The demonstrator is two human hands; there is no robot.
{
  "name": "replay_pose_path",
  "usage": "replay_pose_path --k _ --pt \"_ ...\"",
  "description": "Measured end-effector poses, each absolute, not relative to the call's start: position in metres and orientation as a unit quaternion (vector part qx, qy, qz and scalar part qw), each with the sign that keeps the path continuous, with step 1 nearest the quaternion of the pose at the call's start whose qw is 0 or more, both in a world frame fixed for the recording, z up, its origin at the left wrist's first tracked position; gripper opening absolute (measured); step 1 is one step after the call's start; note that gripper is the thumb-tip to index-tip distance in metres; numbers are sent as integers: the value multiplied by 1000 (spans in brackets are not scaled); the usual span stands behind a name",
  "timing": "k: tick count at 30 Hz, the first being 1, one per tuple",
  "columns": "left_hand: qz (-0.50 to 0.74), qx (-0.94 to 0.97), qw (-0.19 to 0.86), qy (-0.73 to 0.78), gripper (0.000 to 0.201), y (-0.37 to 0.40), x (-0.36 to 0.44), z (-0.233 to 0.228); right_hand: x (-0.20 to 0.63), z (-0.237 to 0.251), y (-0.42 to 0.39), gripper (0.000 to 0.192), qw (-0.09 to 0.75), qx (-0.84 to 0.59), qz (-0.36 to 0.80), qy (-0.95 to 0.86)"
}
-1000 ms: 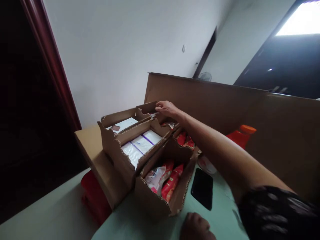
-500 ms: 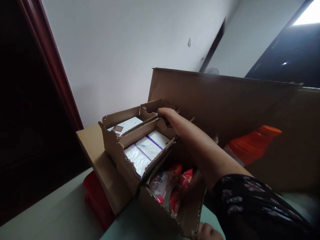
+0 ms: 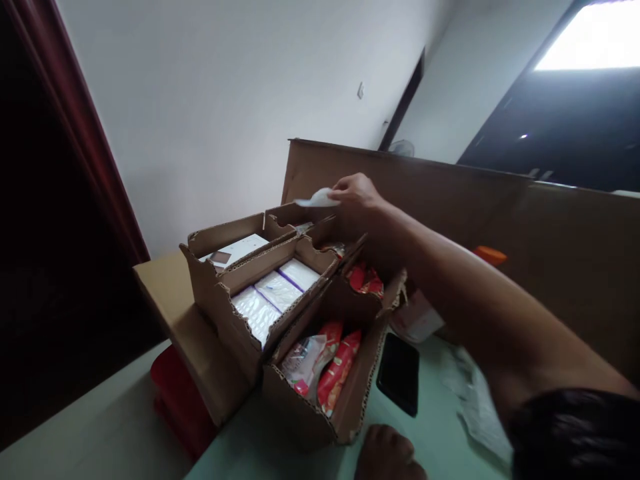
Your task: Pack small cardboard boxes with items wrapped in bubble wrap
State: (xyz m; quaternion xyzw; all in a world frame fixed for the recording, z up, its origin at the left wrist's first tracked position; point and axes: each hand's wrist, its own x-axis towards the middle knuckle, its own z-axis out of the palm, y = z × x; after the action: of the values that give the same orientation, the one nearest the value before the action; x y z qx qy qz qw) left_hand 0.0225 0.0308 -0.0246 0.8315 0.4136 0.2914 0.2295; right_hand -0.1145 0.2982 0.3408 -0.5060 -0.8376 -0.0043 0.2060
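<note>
A pale green table (image 3: pixel 430 437) bears cardboard boxes (image 3: pixel 320 310) near a white wall (image 3: pixel 200 113).

Dim — white glare (image 3: pixel 593 37) upper right

Pale wall (image 3: pixel 200 100), small switch (image 3: pixel 361 90) — dark red curtain (image 3: pixel 75 127) at left. Upper right: glaring white pane (image 3: pixel 590 40) — dark panelling (image 3: pixel 565 113) below.

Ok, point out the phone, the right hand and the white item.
Phone (image 3: pixel 399 373), head view: its dark upper face.
Right hand (image 3: pixel 358 191), head view: its back.
White item (image 3: pixel 321 198), head view: its middle.
</note>
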Motion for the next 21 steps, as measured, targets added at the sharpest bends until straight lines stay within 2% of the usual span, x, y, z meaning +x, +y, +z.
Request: replay_pose_path --k 4,9,11,14,18,21 --pt "317 795 252 452 20 4 -1 7 2 347 238 26 296 -519 -5 -802" --pt "331 800 271 421 26 -8 -10 15 155 292 145 27 352 -600 -78 -714" --pt "328 808 264 411 26 -9 -10 14 200 262 120 24 347 -626 -90 -693" --pt "323 819 239 410 27 -12 -12 15 242 218 103 11 296 -643 -49 -705" --pt "314 830 206 412 26 -13 -13 15 273 179 75 21 258 -640 -4 -724" --pt "310 837 184 412 26 -12 -14 12 298 155 21 24 252 -635 12 -730"
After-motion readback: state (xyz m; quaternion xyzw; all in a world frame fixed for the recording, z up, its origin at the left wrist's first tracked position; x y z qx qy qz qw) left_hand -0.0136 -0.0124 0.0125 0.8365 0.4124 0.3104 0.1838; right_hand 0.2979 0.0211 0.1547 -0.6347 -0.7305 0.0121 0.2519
